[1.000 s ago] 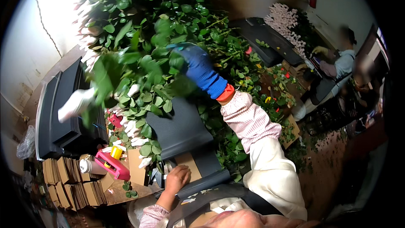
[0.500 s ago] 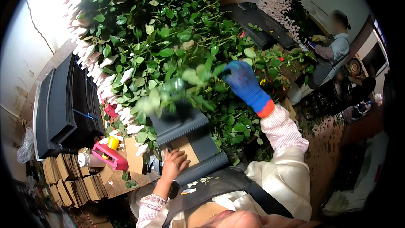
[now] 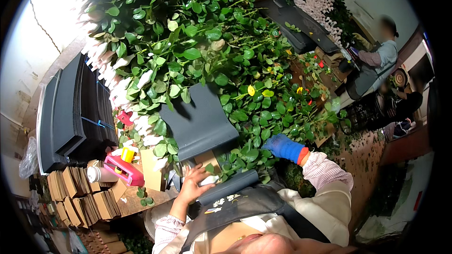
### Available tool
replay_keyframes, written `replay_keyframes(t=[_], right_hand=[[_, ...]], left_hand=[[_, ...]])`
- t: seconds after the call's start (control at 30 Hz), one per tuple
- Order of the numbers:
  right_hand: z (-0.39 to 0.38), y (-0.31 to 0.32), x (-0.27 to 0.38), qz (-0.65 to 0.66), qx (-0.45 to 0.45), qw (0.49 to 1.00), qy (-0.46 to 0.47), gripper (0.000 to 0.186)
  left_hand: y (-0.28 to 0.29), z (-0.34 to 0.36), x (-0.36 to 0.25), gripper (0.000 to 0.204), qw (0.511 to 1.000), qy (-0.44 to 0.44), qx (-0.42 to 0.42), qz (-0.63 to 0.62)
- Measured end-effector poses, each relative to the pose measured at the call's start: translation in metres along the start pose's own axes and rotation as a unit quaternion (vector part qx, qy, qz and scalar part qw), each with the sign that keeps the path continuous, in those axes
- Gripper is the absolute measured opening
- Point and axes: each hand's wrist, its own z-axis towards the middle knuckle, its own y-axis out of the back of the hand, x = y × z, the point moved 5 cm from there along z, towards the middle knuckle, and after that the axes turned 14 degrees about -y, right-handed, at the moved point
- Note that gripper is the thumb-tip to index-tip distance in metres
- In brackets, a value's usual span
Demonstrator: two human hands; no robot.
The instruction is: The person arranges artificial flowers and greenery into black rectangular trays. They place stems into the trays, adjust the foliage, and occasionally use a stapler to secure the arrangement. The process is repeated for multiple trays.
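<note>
My right hand [image 3: 285, 148], in a blue knitted glove with an orange cuff, is closed round the stem end of a leafy rose [image 3: 245, 163]. The rose lies across the cardboard between two dark grey folds. Its white-sleeved bud [image 3: 209, 180] is beside my bare left hand [image 3: 193, 184], whose fingers are spread over the brown cardboard [image 3: 207, 159]. A dark grey corrugated sheet [image 3: 200, 129] stretches away from me, its near part folded into a ridge. Beyond it is a big heap of leafy roses [image 3: 179, 51], with white-sleeved heads [image 3: 106, 73] along the left.
On the left stand stacked black sheets [image 3: 70, 113] tied with blue string. Nearer are cardboard bundles [image 3: 84, 197], a white cup [image 3: 101, 174], a pink holder [image 3: 127, 171] and a yellow roll [image 3: 127, 154]. A person [image 3: 381, 56] is at the far right, near another sleeved heap [image 3: 318, 7].
My right hand has come nearer and lower, drawing the rose from above the grey sheet down onto the cardboard. The bud now lies by my left hand, which has stayed near its place.
</note>
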Motion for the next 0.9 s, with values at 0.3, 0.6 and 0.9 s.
replay_keyframes(t=[0.3,0.6,0.9], right_hand=[[0.070,0.274,0.003,0.122,-0.502,0.856,0.011,0.037],[0.185,0.339,-0.007,0.002,-0.372,0.925,-0.079,0.030],[0.079,0.410,-0.058,0.208,-0.661,0.712,0.115,0.046]], left_hand=[[0.010,0.003,-0.006,0.033,0.998,-0.024,0.050,0.030],[0.007,0.008,-0.013,0.030,1.000,-0.020,0.018,0.003],[-0.001,0.007,-0.005,0.034,0.999,-0.030,0.036,0.014]])
